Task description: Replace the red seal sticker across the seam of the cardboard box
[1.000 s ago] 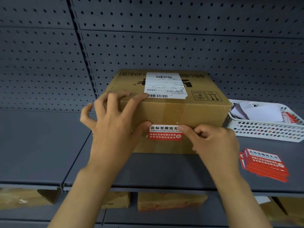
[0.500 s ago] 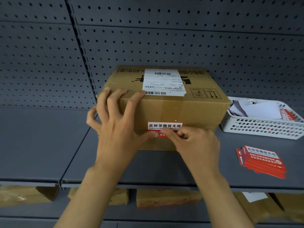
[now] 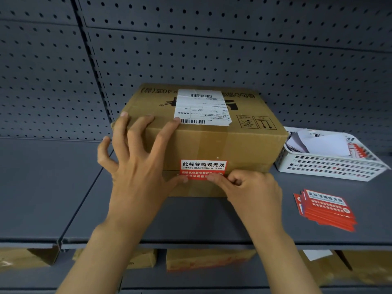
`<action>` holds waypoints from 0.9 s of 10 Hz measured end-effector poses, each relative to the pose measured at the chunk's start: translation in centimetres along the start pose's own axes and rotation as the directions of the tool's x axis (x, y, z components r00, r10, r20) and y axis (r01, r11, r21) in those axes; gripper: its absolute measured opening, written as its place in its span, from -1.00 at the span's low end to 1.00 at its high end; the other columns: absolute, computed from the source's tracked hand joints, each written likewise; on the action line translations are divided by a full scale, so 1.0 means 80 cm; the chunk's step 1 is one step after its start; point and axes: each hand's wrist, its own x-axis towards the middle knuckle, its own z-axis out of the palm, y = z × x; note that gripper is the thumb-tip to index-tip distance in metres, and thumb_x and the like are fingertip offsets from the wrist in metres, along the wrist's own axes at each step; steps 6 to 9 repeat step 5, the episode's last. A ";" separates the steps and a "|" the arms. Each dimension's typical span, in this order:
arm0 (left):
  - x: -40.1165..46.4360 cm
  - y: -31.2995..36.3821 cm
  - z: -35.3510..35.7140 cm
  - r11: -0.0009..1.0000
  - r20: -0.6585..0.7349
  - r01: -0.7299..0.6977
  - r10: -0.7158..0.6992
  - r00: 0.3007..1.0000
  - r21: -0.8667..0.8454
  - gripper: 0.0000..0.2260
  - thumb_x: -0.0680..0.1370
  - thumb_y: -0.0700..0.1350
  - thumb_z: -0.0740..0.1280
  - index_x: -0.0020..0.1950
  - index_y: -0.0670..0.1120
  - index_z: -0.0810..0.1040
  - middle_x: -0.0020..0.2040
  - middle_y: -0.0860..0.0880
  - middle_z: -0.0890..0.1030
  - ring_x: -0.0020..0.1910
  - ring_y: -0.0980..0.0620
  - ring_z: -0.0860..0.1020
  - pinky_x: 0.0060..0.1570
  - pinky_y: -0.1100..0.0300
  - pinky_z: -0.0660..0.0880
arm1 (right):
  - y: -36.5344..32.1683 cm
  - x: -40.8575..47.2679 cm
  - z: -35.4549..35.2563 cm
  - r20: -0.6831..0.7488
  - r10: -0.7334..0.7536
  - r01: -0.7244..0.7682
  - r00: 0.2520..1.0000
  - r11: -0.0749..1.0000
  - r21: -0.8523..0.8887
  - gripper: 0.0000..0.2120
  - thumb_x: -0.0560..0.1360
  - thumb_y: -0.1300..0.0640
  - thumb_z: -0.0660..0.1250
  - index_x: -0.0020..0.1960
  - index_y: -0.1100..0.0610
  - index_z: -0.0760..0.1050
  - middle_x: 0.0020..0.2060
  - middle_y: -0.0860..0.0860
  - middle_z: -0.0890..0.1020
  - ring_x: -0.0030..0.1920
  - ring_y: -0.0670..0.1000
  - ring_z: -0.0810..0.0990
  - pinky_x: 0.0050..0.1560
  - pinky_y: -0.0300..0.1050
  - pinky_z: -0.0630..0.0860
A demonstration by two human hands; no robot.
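A brown cardboard box with a white shipping label on top stands on a grey metal shelf. A red and white seal sticker lies across the horizontal seam on the box's front face. My left hand is spread over the box's front left corner, its thumb touching the sticker's lower left edge. My right hand is curled below the sticker, its fingertip pressing on the sticker's lower right part. The sticker's bottom edge is hidden by my fingers.
A stack of spare red seal stickers lies on the shelf at the right. A white slotted basket with papers stands behind it. Perforated grey panels form the back wall. More cardboard boxes sit on the shelf below.
My right hand moved left from the sticker's right end to its lower edge, and my left thumb slid down to its lower left. The view shifted slightly.
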 end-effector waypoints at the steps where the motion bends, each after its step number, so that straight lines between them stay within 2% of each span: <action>1: 0.000 0.003 -0.001 1.000 0.009 0.002 -0.002 1.000 0.031 0.05 0.10 0.40 0.55 0.51 0.15 0.26 0.46 -0.17 0.30 0.58 -0.27 0.07 0.39 -0.34 0.06 | -0.012 0.002 0.002 -0.003 -0.073 0.073 0.997 0.997 -0.001 -0.28 0.34 -0.50 0.27 -0.52 0.16 0.28 -0.68 -0.01 0.31 -0.61 0.01 0.26 -0.55 -0.15 0.23; 2: 0.001 0.005 -0.005 0.998 0.016 0.021 -0.022 1.000 0.059 0.07 0.09 0.41 0.54 0.51 0.13 0.24 0.46 -0.15 0.32 0.58 -0.26 0.10 0.39 -0.35 0.08 | -0.008 0.006 0.000 0.027 -0.069 0.069 0.997 0.997 -0.017 -0.30 0.34 -0.48 0.30 -0.54 0.08 0.16 -0.67 -0.02 0.23 -0.60 -0.03 0.19 -0.53 -0.18 0.14; 3: 0.000 0.003 -0.008 0.996 0.048 0.015 -0.019 0.999 0.086 0.10 0.07 0.36 0.58 0.51 0.10 0.23 0.46 -0.14 0.32 0.57 -0.25 0.14 0.37 -0.37 0.10 | 0.004 0.005 -0.003 0.051 -0.072 0.071 0.996 0.997 0.012 -0.35 0.34 -0.47 0.31 -0.55 0.03 0.22 -0.67 -0.06 0.34 -0.62 -0.04 0.33 -0.53 -0.19 0.19; 4: 0.000 0.014 -0.011 0.996 0.049 0.052 -0.056 0.997 0.075 0.10 0.06 0.42 0.54 0.51 0.10 0.23 0.47 -0.12 0.29 0.58 -0.24 0.09 0.39 -0.35 0.07 | -0.003 0.006 0.002 0.041 -0.152 0.151 0.987 0.988 0.026 -0.36 0.35 -0.45 0.33 -0.54 0.01 0.19 -0.66 -0.12 0.33 -0.63 -0.14 0.27 -0.54 -0.25 0.10; 5: -0.004 0.020 -0.010 0.993 0.031 0.097 -0.099 0.995 0.069 0.05 0.13 0.43 0.52 0.51 0.09 0.22 0.48 -0.12 0.26 0.58 -0.24 0.09 0.38 -0.31 0.09 | -0.003 0.007 0.003 0.088 -0.132 0.132 0.987 0.991 0.003 -0.36 0.36 -0.43 0.34 -0.54 0.02 0.20 -0.65 -0.11 0.40 -0.62 -0.11 0.35 -0.52 -0.26 0.08; 9: -0.004 0.020 -0.010 0.993 0.031 0.097 -0.099 0.995 0.069 0.05 0.13 0.43 0.52 0.51 0.09 0.22 0.48 -0.12 0.26 0.58 -0.24 0.09 0.38 -0.31 0.09 | -0.003 0.007 0.003 0.088 -0.132 0.132 0.987 0.991 0.003 -0.36 0.36 -0.43 0.34 -0.54 0.02 0.20 -0.65 -0.11 0.40 -0.62 -0.11 0.35 -0.52 -0.26 0.08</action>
